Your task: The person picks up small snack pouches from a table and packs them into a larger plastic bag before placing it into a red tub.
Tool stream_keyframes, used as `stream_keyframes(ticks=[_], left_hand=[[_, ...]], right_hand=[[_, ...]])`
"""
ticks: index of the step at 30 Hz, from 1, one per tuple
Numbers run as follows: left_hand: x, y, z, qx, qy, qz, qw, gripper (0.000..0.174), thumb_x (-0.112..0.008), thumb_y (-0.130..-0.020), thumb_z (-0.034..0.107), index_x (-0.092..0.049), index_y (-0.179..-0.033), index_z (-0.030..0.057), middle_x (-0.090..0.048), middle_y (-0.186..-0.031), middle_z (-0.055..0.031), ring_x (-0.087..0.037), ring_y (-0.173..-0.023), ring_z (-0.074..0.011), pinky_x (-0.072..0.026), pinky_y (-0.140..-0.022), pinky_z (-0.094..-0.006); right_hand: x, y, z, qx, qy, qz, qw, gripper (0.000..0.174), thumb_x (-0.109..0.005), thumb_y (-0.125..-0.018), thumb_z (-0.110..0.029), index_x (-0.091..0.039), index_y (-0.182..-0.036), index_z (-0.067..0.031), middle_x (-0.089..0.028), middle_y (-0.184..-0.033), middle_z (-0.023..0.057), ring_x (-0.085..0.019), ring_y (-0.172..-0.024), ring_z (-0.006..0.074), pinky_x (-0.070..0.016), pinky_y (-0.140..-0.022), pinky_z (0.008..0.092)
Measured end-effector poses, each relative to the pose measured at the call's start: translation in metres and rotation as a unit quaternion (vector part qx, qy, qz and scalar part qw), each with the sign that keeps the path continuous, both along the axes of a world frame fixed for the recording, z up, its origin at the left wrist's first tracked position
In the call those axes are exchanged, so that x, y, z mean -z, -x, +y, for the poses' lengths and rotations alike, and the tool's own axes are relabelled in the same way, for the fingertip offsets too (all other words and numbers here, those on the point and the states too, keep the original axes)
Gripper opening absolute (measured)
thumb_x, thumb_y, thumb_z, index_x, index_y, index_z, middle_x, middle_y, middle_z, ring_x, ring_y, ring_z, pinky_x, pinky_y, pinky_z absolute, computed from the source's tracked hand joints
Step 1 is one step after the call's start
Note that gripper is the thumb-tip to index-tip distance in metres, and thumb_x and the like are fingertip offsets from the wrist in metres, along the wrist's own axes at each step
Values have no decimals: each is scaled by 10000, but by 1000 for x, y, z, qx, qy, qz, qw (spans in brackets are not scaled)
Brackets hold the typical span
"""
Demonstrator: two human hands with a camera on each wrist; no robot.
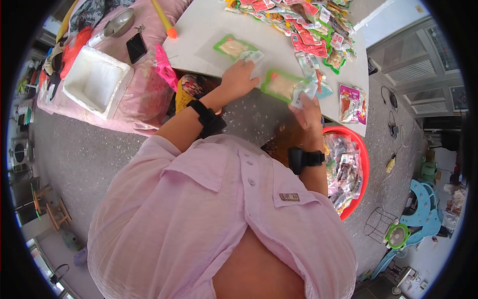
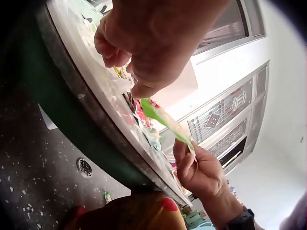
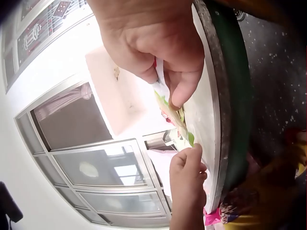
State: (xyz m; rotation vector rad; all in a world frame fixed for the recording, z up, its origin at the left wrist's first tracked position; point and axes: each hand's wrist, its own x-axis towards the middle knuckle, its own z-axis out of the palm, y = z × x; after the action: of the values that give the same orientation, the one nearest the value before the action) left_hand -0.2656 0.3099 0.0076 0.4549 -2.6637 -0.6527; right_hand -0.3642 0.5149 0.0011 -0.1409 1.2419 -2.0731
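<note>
My right hand (image 1: 309,113) pinches the whitish end of a green-edged food packet (image 1: 281,85), its clear window showing pale contents. The packet is raised at the front edge of the white table. My left hand (image 1: 239,80) is at the packet's other end, thumb apart from the loosely bent fingers. In the left wrist view that thumb overlaps the green end of the packet (image 2: 153,111). A second green-edged packet (image 1: 233,47) lies flat on the table, its pale end right at the left fingers. The right wrist view shows the right thumb and fingers closed over the held packet's end.
A heap of colourful packets (image 1: 308,25) covers the table's far side. One purple packet (image 1: 352,103) lies near the right edge. A red tub (image 1: 366,162) full of packets stands on the floor. To the left, a white foam box (image 1: 94,79) and phone (image 1: 136,48) rest on pink cloth.
</note>
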Motion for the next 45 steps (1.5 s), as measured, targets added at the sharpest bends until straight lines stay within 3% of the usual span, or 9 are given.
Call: stream_keyframes(ticks=[12,17,22,26,29,33,35,41,45], left_hand=[[28,16,-8,4,-43,124,991,139,-451,-731,133,-501,-763,7,-528,-776,-154,-501,-778,-317,-416,-648,-390],[1,11,1,-22,-23,47,998,115,-452,-731,128,-476,-747,16,-523,-778,-156,-508,-752,-330,-416,-626,-411],[1,12,8,-9,-6,100,995,97,-451,-729,125,-469,-751,32,-507,-749,-162,-507,-669,-356,-411,-573,-436],[7,6,8,2,-7,81,997,88,-452,-729,123,-461,-735,35,-497,-725,-163,-502,-642,-362,-407,-554,-442],[12,2,5,4,-9,89,996,81,-453,-729,121,-457,-720,40,-493,-717,-163,-502,-642,-359,-405,-549,-443],[17,3,7,22,-7,119,993,78,-456,-726,122,-456,-716,45,-489,-706,-161,-498,-638,-354,-402,-547,-441],[8,2,8,31,-14,106,994,81,-458,-723,123,-458,-719,42,-487,-705,-160,-496,-638,-353,-401,-546,-440],[16,1,0,43,35,110,992,75,-502,-676,108,-473,-692,40,-486,-747,-138,-489,-736,-323,-396,-620,-409],[25,2,-8,78,111,198,971,78,-530,-640,92,-482,-673,40,-479,-879,-126,-456,-895,-304,-357,-754,-395]], right_hand=[[16,3,-37,21,46,-60,997,209,-398,-833,-91,-407,-1040,-66,-510,-958,92,-548,-801,213,-508,-597,349],[20,8,-59,12,70,-59,996,218,-399,-834,-97,-401,-1051,-71,-509,-967,89,-541,-825,214,-500,-617,356],[45,3,-90,-90,47,163,981,222,-409,-827,-104,-415,-1043,-56,-509,-969,87,-536,-823,213,-496,-618,350],[-6,-13,-97,-68,-158,77,982,186,-466,-785,-138,-492,-926,-19,-540,-848,74,-536,-691,168,-476,-551,298],[-22,-3,-84,-113,-325,268,900,155,-499,-739,-147,-532,-794,-6,-540,-684,62,-506,-551,132,-428,-468,250],[-22,-4,-91,-136,-302,374,867,120,-485,-719,-115,-527,-720,-2,-520,-585,63,-486,-479,123,-389,-424,227],[-12,-4,-105,-141,-269,227,925,111,-478,-714,-109,-519,-734,-8,-527,-609,72,-494,-504,123,-404,-441,235],[-37,1,-107,-286,-307,242,875,137,-487,-722,-140,-514,-795,-28,-536,-682,54,-509,-553,119,-396,-461,229],[-30,43,-87,-218,-275,251,902,171,-503,-722,-176,-518,-840,-53,-538,-692,26,-510,-548,113,-386,-462,223]])
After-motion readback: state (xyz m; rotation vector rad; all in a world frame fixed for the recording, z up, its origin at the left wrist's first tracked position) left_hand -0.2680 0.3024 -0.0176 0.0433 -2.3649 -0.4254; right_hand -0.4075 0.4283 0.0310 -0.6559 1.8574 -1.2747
